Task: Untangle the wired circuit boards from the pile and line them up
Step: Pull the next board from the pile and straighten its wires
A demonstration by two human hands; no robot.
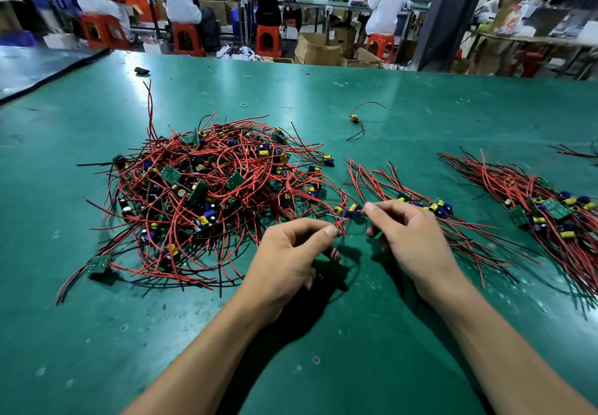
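Fingertips of our left hand are pinching red wires while our right hand is pinching a small circuit board with yellow and blue parts, beside the tangled red-wired pile on the green tabletop.

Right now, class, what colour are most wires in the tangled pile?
Mostly red, a few black; the tangled pile shows best in the head view.

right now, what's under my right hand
The right hand pinches a board; beneath it, red wires of the middle row fan over the mat. Any boards below the palm are covered.
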